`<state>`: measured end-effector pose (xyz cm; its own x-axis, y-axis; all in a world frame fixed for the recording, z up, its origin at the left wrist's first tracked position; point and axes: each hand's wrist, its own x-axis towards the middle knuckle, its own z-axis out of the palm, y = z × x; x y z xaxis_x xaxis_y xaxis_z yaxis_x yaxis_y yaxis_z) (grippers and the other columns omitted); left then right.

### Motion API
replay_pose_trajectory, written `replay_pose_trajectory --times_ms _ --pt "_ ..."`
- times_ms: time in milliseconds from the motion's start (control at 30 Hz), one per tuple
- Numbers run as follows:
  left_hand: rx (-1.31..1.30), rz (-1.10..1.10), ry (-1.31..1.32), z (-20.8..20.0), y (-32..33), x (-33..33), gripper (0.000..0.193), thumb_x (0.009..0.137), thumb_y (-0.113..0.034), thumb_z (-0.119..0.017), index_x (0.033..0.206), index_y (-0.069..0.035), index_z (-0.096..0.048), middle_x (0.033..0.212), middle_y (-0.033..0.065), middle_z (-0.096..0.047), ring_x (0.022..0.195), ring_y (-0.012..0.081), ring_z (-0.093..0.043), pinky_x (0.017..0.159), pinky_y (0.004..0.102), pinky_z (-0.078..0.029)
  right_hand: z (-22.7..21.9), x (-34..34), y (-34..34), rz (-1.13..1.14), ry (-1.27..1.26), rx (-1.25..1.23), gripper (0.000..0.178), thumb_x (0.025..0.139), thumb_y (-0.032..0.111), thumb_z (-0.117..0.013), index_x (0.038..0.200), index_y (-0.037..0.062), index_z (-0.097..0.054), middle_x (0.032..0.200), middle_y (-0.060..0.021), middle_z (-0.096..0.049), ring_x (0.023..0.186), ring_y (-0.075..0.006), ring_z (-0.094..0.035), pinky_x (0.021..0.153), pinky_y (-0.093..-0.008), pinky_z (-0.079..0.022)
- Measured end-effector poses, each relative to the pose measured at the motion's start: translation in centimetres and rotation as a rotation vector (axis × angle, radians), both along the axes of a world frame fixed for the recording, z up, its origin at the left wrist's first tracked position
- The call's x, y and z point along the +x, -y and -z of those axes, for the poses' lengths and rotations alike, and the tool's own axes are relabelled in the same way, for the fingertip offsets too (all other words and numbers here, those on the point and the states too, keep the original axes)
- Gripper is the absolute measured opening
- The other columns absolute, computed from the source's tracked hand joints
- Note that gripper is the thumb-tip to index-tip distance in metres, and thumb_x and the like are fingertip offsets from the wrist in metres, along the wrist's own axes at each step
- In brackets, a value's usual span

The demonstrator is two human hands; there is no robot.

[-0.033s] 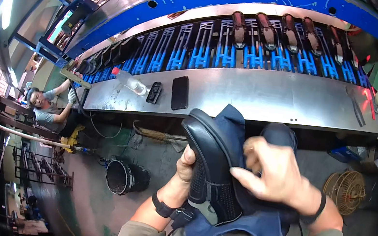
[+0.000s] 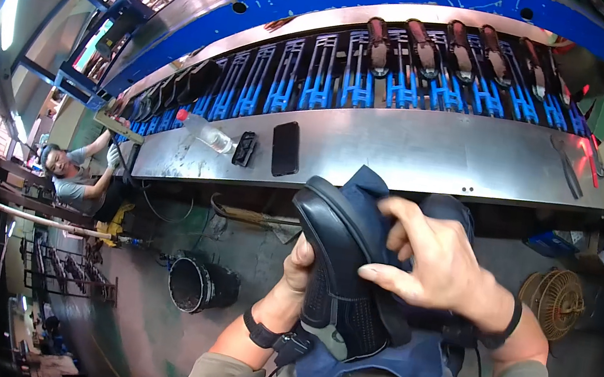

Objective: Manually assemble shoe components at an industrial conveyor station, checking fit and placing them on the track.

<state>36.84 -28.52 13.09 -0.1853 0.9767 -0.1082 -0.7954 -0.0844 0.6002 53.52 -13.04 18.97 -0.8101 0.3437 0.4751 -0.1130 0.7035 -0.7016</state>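
Workshop: a long metal worktop (image 2: 401, 149) runs across the view, backed by a rack of blue brackets (image 2: 281, 96) with shoes (image 2: 420, 49) set along its right-hand part. On the worktop lie a phone (image 2: 287, 149), a small black item (image 2: 245, 149), a clear bottle (image 2: 210, 135) on its side and, at the far right, a metal hand tool (image 2: 566, 169). A bucket (image 2: 192, 285) stands on the floor to the left.

The black shoe (image 2: 337, 268) is held above the lap, in front of the worktop, toe away from the person and heel over dark blue cloth (image 2: 385, 366).

Left hand (image 2: 295, 272): grip closed on the near-left side of the upper; the underside fingers are hidden. Right hand (image 2: 435, 267): grip loose, fingers bent, thumb apart, nothing seen in it. The thumb tip is at the sole edge; contact cannot be confirmed.

Risks, as judged: only the left grip appears to secure the shoe, so a firm push from the right could twist it or tip the heel into the lap. Smooth leather may slip under the thumb. A nail dragged across the upper could mark it. Loose cloth could catch between fingers and sole.
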Motion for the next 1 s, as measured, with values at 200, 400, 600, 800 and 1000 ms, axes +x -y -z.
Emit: replay_pose_trajectory --times_ms 200,400,600,800,1000 --pt "-0.04 -0.105 -0.562 -1.9 -0.3 0.3 0.11 0.073 -0.049 -0.088 0.153 -0.002 -0.029 0.137 0.0145 -0.052 0.126 0.0254 -0.055 0.11 0.04 -0.043 -0.5 -0.1 -1.8 -0.303 0.075 -0.007 0.06 0.086 0.01 -0.069 0.137 -0.0044 -0.041 0.068 -0.0144 -0.061 0.057 -0.0331 -0.066 0.052 -0.0403 -0.05" --pt "-0.044 -0.236 -0.916 -4.2 -2.1 1.3 0.085 0.082 -0.028 -0.076 0.15 -0.002 -0.031 0.129 0.0146 -0.053 0.118 0.0222 -0.055 0.105 0.0372 -0.043 1.0 -0.7 -2.7 -0.314 -0.049 -0.144 0.051 0.083 0.007 -0.058 0.132 -0.0032 -0.049 0.071 -0.0187 -0.063 0.062 -0.0384 -0.066 0.056 -0.0457 -0.051" --pt "-0.178 -0.205 -0.761 -1.3 -2.5 1.3 0.08 0.085 -0.035 -0.073 0.148 -0.004 -0.035 0.127 0.0135 -0.056 0.113 0.0197 -0.057 0.102 0.0358 -0.045 1.3 0.7 0.7 -0.105 0.256 0.105 0.073 0.083 0.021 -0.069 0.14 -0.0126 -0.038 0.066 -0.017 -0.063 0.056 -0.0362 -0.065 0.052 -0.0435 -0.052" --pt "-0.026 0.11 -0.137 4.7 -2.1 -0.1 0.074 0.099 -0.06 -0.052 0.145 -0.002 -0.046 0.141 0.0172 -0.056 0.13 0.028 -0.056 0.11 0.0437 -0.048 4.8 7.9 6.9 -0.001 0.336 0.146 0.084 0.071 0.006 -0.076 0.145 -0.0107 -0.039 0.122 -0.0279 -0.053 0.102 -0.0417 -0.06 0.087 -0.045 -0.051" --pt "-0.481 -0.029 -0.02 3.7 -6.9 -1.1 0.054 0.106 -0.05 -0.043 0.131 -0.004 -0.057 0.12 0.016 -0.068 0.098 0.0263 -0.071 0.084 0.0431 -0.061 7.5 4.4 3.0 -0.245 -0.099 0.498 0.064 0.077 0.01 -0.07 0.139 0.0161 -0.056 0.146 -0.0201 -0.049 0.134 -0.0428 -0.047 0.109 -0.056 -0.038"
